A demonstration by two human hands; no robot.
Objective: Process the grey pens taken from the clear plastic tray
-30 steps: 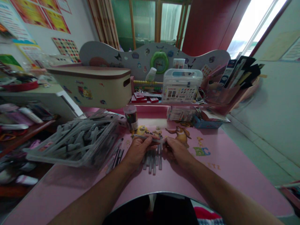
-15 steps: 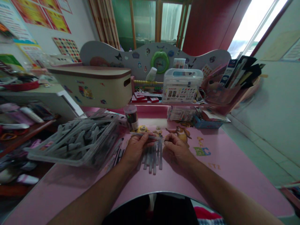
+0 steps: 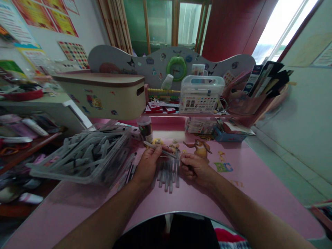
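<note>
My left hand (image 3: 149,162) is closed on a slim translucent pen (image 3: 158,148), which tilts down towards the right. My right hand (image 3: 195,166) is pinched just beyond the pen's lower right end; whatever its fingers hold, if anything, is too small to make out. Below and between the hands, several translucent pens (image 3: 170,176) lie side by side on the pink table (image 3: 166,204). Darker slim pens or refills (image 3: 130,173) lie left of my left forearm, partly hidden by it.
On the left stands a clear plastic bin (image 3: 85,178) heaped with grey translucent pens. A lidded jar (image 3: 145,130) is behind my left hand. At the back are a cream storage box (image 3: 109,98), a clear carrying case (image 3: 202,95) and a blue box (image 3: 229,136).
The pen in my left hand has gone from nearly level to tilted, its right end lower. My right hand has shifted slightly down, its fingers curled differently.
</note>
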